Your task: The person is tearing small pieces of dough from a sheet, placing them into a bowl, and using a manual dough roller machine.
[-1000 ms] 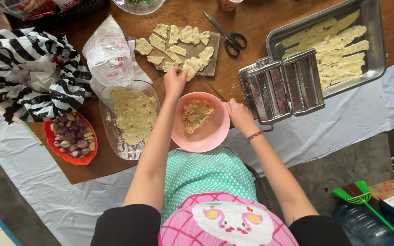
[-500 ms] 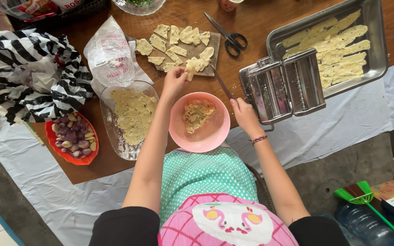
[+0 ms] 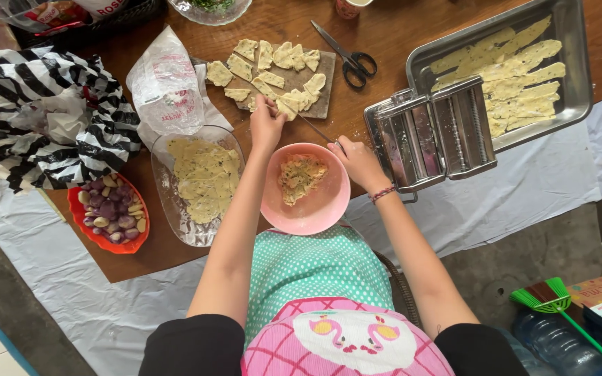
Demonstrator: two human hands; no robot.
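My left hand (image 3: 266,125) reaches to the near edge of a wooden cutting board (image 3: 325,76) and pinches a cut piece of pale dough (image 3: 288,106). Several more dough pieces (image 3: 273,59) lie spread on the board. My right hand (image 3: 358,161) holds a knife (image 3: 315,129) whose blade points toward the board. Between my arms sits a pink bowl (image 3: 318,209) with a lump of dough scraps (image 3: 301,177). A clear glass dish (image 3: 168,202) to the left holds thin dough sheets (image 3: 205,177).
A metal pasta roller (image 3: 433,132) stands right of my right hand, with a steel tray (image 3: 580,76) of dough strips behind it. Scissors (image 3: 353,59) lie past the board. A red bowl of shallots (image 3: 109,212), a striped bag (image 3: 36,118) and a clear plastic bag (image 3: 165,83) sit at left.
My left hand has stayed at the board's near edge, shifting slightly on the dough pieces. My right hand has moved little, staying beside the pink bowl with the knife.
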